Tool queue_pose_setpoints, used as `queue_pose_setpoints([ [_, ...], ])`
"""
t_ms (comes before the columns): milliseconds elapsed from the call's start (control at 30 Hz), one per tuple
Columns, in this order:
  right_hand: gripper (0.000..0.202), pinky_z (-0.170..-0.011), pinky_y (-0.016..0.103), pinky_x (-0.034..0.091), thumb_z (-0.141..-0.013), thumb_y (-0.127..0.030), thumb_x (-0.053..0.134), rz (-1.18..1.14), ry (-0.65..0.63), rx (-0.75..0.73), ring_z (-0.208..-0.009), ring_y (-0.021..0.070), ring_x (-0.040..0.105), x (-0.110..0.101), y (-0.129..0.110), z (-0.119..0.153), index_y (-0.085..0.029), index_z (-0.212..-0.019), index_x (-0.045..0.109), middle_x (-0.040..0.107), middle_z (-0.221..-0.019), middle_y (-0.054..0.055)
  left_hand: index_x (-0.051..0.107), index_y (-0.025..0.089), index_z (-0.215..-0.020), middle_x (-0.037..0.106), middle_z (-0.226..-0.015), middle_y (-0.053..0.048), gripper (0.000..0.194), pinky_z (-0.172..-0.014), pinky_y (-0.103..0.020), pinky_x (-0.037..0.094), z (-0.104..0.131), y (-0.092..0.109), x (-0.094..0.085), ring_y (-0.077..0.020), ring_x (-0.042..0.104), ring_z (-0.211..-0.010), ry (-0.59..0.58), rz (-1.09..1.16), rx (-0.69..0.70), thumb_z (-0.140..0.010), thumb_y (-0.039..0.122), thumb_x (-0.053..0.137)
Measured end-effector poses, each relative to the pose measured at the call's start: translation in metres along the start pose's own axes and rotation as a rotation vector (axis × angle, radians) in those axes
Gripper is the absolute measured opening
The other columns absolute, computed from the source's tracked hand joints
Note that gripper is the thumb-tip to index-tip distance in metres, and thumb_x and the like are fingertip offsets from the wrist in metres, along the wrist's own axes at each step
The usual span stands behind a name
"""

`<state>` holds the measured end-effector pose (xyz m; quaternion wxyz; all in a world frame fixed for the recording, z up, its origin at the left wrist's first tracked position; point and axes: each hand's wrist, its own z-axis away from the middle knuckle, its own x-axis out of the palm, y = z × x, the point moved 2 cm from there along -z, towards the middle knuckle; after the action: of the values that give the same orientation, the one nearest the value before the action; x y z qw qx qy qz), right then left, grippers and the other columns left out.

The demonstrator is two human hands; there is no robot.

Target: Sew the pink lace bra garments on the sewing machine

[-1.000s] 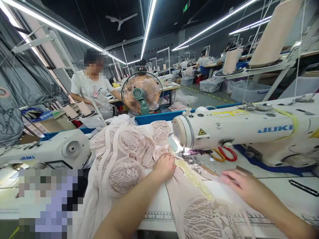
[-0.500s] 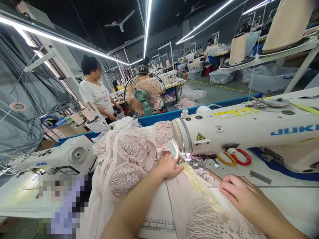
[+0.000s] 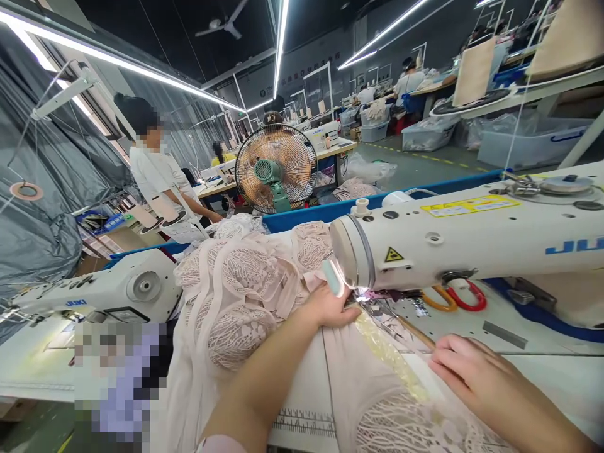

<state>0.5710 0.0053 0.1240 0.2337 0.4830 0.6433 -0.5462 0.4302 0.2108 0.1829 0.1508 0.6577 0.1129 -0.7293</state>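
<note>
The white sewing machine (image 3: 472, 242) fills the right half of the frame, its head over the needle area at centre. A heap of pale pink lace fabric (image 3: 240, 296) is piled left of centre behind the needle, and more of the same cloth runs toward the lower right under a cream lace trim (image 3: 389, 355). By that, part of the seam looks sewn, while the trim's length before the needle is yet to be stitched. The left hand (image 3: 330, 308) lies flat, fingers together, pressing cloth beside the presser foot. The right hand (image 3: 472, 371) rests with fingers loosely curled on the trim's edge at lower right, pinching nothing visibly. Orange and red scissors (image 3: 455, 299) lie beneath the machine arm.
</note>
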Motion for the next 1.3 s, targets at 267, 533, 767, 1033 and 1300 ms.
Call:
queue_pose_setpoints([
  [267, 0.036, -0.072, 0.037, 0.047, -0.083, -0.042, 0.036, 0.033, -0.137, 0.066, -0.079, 0.0217, 0.057, 0.001, 0.018, 0.011, -0.025, -0.064, 0.061, 0.057, -0.079, 0.006, 0.053, 0.024, -0.117, 0.054, -0.115, -0.007, 0.042, -0.09, -0.036, 0.044, 0.011, 0.005, -0.006, -0.0268, 0.051, -0.11, 0.032, 0.04, 0.0, -0.087, 0.051, 0.042],
  [533, 0.035, -0.072, 0.036, 0.046, -0.086, -0.042, 0.038, 0.038, -0.038, 0.021, -0.077, 0.021, 0.056, 0.016, 0.05, 0.021, -0.026, -0.064, 0.06, 0.055, -0.082, 0.005, 0.047, 0.022, -0.126, 0.05, -0.123, -0.011, 0.05, -0.093, -0.04, 0.043, 0.012, 0.006, -0.004, -0.0305, 0.045, -0.119, 0.028, 0.061, -0.042, -0.086, 0.052, 0.042],
  [767, 0.032, -0.069, 0.037, 0.049, -0.087, -0.038, 0.04, 0.032, 0.026, -0.031, -0.075, 0.0226, 0.058, 0.016, 0.057, 0.028, -0.027, -0.064, 0.06, 0.057, -0.081, 0.008, 0.048, 0.019, -0.124, 0.053, -0.124, -0.011, 0.049, -0.098, -0.038, 0.04, 0.011, 0.006, -0.003, -0.0275, 0.046, -0.119, 0.014, 0.063, -0.019, -0.086, 0.05, 0.044],
  [1033, 0.035, -0.068, 0.039, 0.048, -0.087, -0.038, 0.037, -0.001, 0.045, -0.018, -0.073, 0.0234, 0.057, 0.009, 0.043, 0.029, -0.026, -0.063, 0.059, 0.055, -0.08, 0.009, 0.049, 0.018, -0.125, 0.052, -0.129, -0.011, 0.049, -0.101, -0.038, 0.037, 0.012, 0.007, -0.006, -0.027, 0.044, -0.123, 0.012, 0.063, 0.011, -0.087, 0.048, 0.044],
  [1300, 0.032, -0.067, 0.039, 0.049, -0.086, -0.039, 0.04, 0.02, 0.041, -0.007, -0.073, 0.0232, 0.058, 0.01, 0.044, 0.029, -0.026, -0.064, 0.06, 0.056, -0.082, 0.009, 0.05, 0.016, -0.126, 0.05, -0.133, -0.011, 0.05, -0.105, -0.038, 0.034, 0.011, 0.006, -0.002, -0.0271, 0.042, -0.125, 0.011, 0.06, 0.035, -0.088, 0.048, 0.043],
])
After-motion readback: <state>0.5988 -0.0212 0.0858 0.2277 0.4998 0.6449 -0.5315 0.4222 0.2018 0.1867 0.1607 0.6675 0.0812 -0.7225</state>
